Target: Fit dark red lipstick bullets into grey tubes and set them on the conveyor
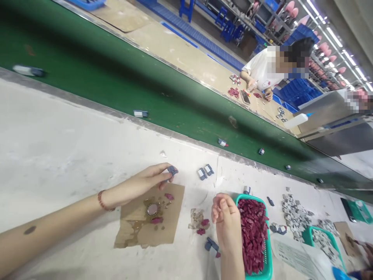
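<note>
My left hand [145,182] pinches a small grey-blue piece [172,170] at its fingertips, above the far edge of a stained brown cardboard sheet [171,217]. On the cardboard lie a round glue tin [152,209] and a few dark red pieces [169,196]. My right hand [225,217] hovers with fingers curled by the left rim of a green basket [267,249] full of dark red pieces [253,229]; whether it holds anything is hidden. Two grey-blue pieces [205,171] rest on the white table beyond.
A green conveyor belt [116,77] runs across the far side, carrying scattered small parts [140,114]. Another person [271,70] works across it. To the right lie a pile of grey-white pieces [295,216], a second green basket [320,239] and a paper sheet [291,254].
</note>
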`<state>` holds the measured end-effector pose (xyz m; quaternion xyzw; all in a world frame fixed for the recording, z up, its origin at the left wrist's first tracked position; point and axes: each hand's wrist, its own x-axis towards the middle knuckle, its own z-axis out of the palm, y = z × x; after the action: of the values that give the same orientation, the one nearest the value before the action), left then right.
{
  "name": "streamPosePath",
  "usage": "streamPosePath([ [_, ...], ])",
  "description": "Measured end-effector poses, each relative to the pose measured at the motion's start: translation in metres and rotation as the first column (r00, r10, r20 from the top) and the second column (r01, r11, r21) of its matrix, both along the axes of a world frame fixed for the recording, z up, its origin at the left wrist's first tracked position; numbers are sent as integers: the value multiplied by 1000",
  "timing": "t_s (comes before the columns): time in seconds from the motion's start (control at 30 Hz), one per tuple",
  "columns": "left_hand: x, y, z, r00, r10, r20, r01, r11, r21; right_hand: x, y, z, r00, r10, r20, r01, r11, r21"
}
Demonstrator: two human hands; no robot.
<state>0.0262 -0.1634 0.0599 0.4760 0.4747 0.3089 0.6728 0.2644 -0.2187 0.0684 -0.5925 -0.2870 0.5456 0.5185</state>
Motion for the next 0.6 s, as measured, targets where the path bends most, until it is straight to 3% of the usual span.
streamPosePath([
  [0.17, -29, -24, -12, 989, 123, 79, -119, 992, -47, -35, 5, -29, 981, 194, 4, -193, 977, -89],
  [0.3, -38, -38, -21, 972, 218, 92, -204, 969, -140, -53, 9, -38, 935, 351, 43, -347, 934, -83],
  [0.43, -38, -45, -28, 934, 323, 154, -296, 939, -175, -61, 10, -41, 871, 441, 216, -456, 890, 19],
  [0.6, -41, -45, -30, 894, 418, 161, -384, 900, -208, -64, 0, -43, 769, 423, 479, -519, 851, 82],
])
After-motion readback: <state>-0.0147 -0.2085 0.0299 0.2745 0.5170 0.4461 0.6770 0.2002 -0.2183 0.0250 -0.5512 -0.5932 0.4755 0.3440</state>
